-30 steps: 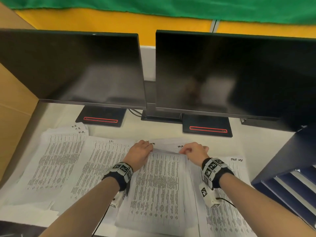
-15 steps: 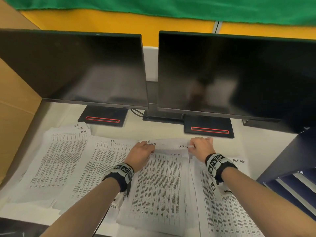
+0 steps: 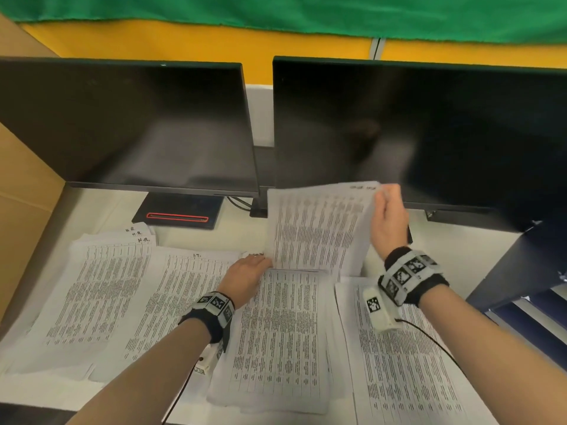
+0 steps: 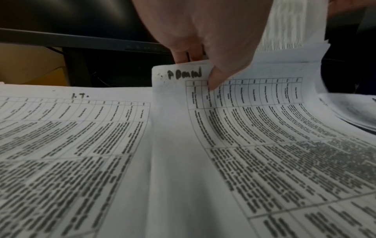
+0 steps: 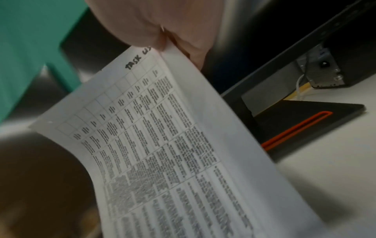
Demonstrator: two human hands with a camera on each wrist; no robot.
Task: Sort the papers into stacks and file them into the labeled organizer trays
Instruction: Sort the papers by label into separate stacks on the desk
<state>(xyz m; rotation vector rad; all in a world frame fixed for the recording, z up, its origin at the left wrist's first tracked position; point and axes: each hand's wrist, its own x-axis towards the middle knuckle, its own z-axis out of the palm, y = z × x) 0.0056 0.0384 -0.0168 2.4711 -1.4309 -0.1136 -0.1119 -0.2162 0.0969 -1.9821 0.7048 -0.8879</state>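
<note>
Printed table sheets lie in four stacks on the white desk: H.R. stack, I.T. stack, ADMIN stack and a right stack. My right hand pinches the top right corner of a lifted bundle of sheets marked "TASK LIST", held upright in front of the right monitor. Over on the ADMIN stack, my left hand pinches the top left corner, thumb on top and fingers underneath.
Two dark monitors on red-striped bases stand close behind the papers. A dark blue organizer with trays stands at the right edge. A cardboard wall borders the left.
My right hand has raised the bundle of sheets from the far edge of the middle stack up to the monitor. The left hand has stayed at the ADMIN corner.
</note>
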